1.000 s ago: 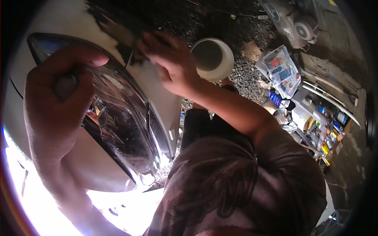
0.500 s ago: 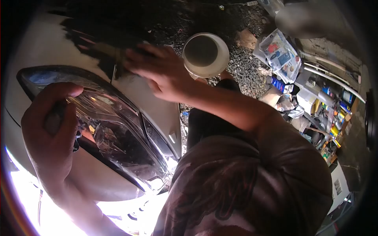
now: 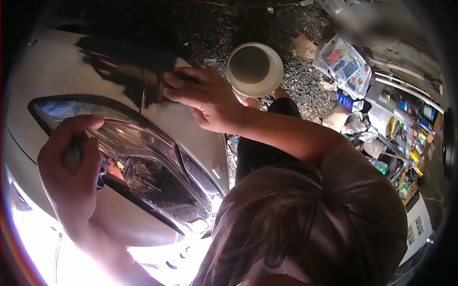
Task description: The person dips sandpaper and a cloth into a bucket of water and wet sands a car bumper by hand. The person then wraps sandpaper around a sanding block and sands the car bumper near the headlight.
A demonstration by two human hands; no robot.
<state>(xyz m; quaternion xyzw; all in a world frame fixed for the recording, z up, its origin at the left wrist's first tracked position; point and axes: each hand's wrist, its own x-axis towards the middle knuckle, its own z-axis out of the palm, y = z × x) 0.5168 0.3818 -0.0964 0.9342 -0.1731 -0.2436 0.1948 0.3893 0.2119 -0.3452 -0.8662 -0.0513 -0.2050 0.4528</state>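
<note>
My left hand (image 3: 71,171) is closed around a small dark object (image 3: 72,156) with a rounded grey end. A dark blue-black part of it shows past my fingers; its kind I cannot make out. The hand hovers over the car's headlight (image 3: 138,162), whose clear lens shows the lamp inside. My right hand (image 3: 207,97) bears on the car's pale body panel (image 3: 179,121), fingers bent, at the edge of a dark, ragged-edged patch (image 3: 129,66). A thin brownish edge shows under its fingertips, but what they press is mostly hidden.
A whitish bucket (image 3: 257,69) stands on the gravel (image 3: 303,76) ahead of my feet. To the right are printed paper (image 3: 346,66), a blue box (image 3: 348,102) and a clutter of bottles and packets (image 3: 405,148). Glare washes out the lower left.
My right hand, blurred before, is now sharp and slightly lower and to the right on the panel. The whole view has shifted a little; my left hand keeps its grip above the headlight.
</note>
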